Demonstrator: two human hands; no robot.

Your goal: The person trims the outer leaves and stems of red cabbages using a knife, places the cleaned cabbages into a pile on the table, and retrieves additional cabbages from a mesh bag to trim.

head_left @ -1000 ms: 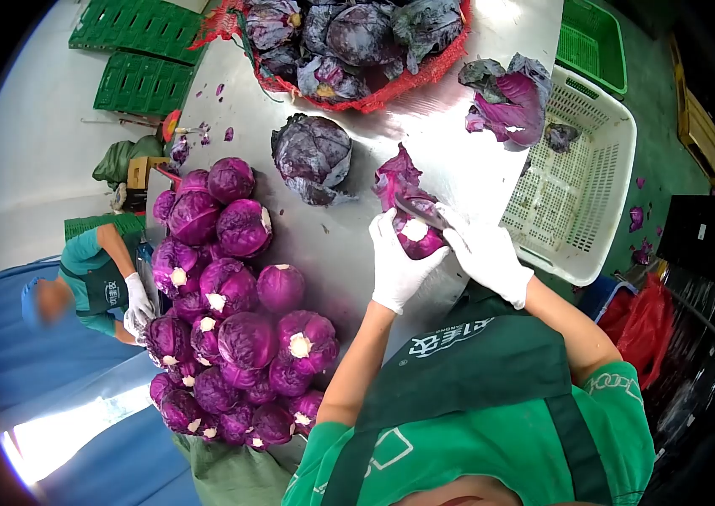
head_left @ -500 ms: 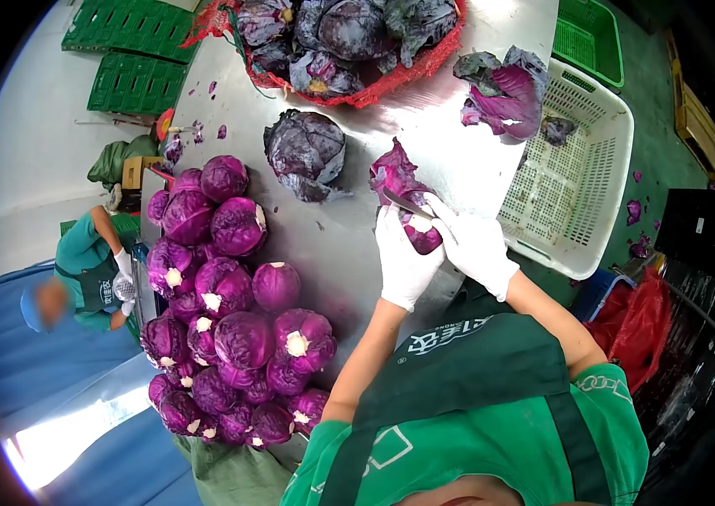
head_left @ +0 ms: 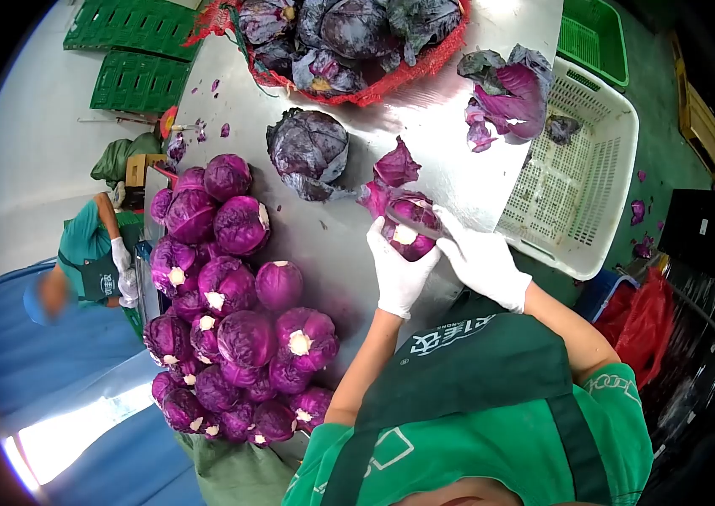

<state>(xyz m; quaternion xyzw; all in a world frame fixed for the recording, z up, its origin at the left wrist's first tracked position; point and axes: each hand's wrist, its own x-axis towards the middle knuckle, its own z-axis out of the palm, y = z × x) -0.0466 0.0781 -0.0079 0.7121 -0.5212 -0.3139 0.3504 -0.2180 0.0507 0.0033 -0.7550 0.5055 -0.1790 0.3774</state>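
My left hand (head_left: 399, 274), in a white glove, is closed round the near left side of a red cabbage (head_left: 416, 248) on the metal table. Its pale cut stem faces me. In my gloved right hand (head_left: 485, 263) is a knife (head_left: 412, 223), its blade lying across the cabbage just above the stem; the handle is hidden by the fingers. Loose purple leaves (head_left: 396, 165) stick out beyond the cabbage on its far left side. Farther off to the left sits an untrimmed dark cabbage (head_left: 307, 148) with dull outer leaves.
Several trimmed cabbages (head_left: 245, 339) are piled at the left. A red mesh sack (head_left: 383, 91) of dark cabbages stands at the far side. Removed leaves (head_left: 516, 105) lie near the right table edge, beside a white crate (head_left: 610, 194). A co-worker (head_left: 87, 253) stands at far left.
The blade now lies flatter across the cabbage, and its stem shows more fully. The leaves have spread away from the head. A small leaf piece now shows beside the removed leaves.
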